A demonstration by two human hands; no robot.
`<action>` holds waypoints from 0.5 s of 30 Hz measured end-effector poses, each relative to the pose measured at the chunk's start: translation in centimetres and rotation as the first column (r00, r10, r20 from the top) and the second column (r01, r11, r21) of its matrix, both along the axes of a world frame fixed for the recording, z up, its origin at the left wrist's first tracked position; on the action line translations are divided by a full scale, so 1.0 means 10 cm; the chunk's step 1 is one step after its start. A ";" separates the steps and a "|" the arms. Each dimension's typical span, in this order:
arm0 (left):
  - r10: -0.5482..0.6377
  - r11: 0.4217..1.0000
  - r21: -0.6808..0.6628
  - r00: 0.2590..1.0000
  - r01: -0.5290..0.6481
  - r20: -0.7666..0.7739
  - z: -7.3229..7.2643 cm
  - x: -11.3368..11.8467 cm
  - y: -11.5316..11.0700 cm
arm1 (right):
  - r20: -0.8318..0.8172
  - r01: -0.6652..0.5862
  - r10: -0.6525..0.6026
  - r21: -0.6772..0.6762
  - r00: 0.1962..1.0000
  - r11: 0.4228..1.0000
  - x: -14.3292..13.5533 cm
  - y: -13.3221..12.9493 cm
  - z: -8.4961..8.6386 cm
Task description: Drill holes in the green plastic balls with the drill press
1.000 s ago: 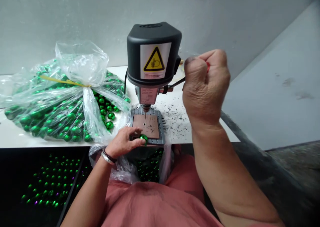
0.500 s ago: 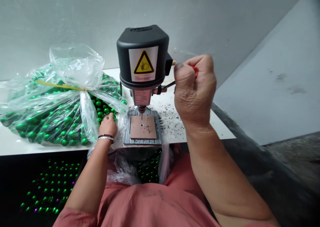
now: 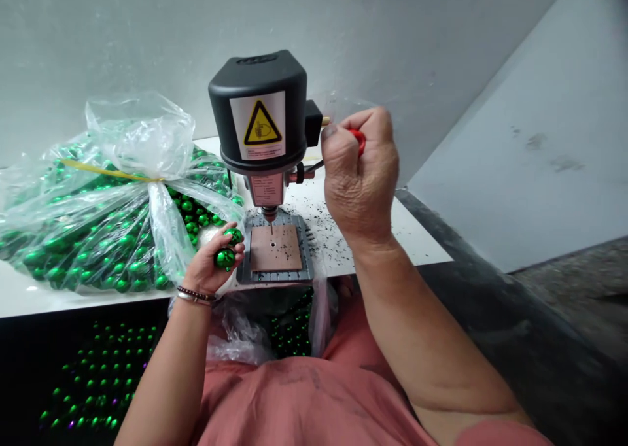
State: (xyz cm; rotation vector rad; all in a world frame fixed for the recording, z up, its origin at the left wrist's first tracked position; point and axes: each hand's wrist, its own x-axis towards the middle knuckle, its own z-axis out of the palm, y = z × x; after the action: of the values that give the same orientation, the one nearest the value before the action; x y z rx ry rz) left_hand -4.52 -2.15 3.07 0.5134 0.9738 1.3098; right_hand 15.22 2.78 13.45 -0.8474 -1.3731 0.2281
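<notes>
My left hand (image 3: 210, 260), palm up with curled fingers, holds two shiny green balls, one green ball (image 3: 225, 258) nearer the palm and another (image 3: 234, 236) at the fingertips. It is just left of the drill press base (image 3: 307, 263). My right hand (image 3: 360, 171) is closed around the red-knobbed lever (image 3: 362, 142) on the side of the black drill press (image 3: 258, 119). The thin drill bit (image 3: 271, 227) points down above a brown board (image 3: 275, 256) with a small hole. Bit and board are apart, and no ball lies on the board.
A clear plastic bag (image 3: 171, 230) of green balls, tied with a yellow strip, lies on the white table (image 3: 417, 237) at left. Dark shavings (image 3: 326, 227) are scattered right of the press. Below the table edge are more green balls (image 3: 101, 367) and plastic sheeting (image 3: 238, 335).
My left hand has come out of the bag's opening, turned palm up, and now shows two green balls. My right hand stays on the lever. The view has shifted slightly.
</notes>
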 end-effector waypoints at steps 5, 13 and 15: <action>0.090 0.994 -0.061 0.993 -0.095 -0.080 -0.11 0.07 0.05 | 0.012 -0.013 0.013 -0.012 1.000 1.000 0.01 -0.01 0.00; -0.021 1.000 -0.001 0.709 0.029 -0.705 -0.17 0.20 0.15 | 0.024 0.000 0.000 0.019 1.000 1.000 0.02 0.02 -0.03; -0.024 0.999 0.007 0.595 0.050 -0.803 -0.19 0.24 0.19 | 0.038 -0.002 0.002 0.007 0.999 1.000 0.03 0.02 -0.03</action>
State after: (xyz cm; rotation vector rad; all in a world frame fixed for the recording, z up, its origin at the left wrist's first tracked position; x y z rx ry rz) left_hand -2.10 -0.20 1.20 1.2149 1.6822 1.0286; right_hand 15.55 2.95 13.16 -0.8479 -1.4097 0.2094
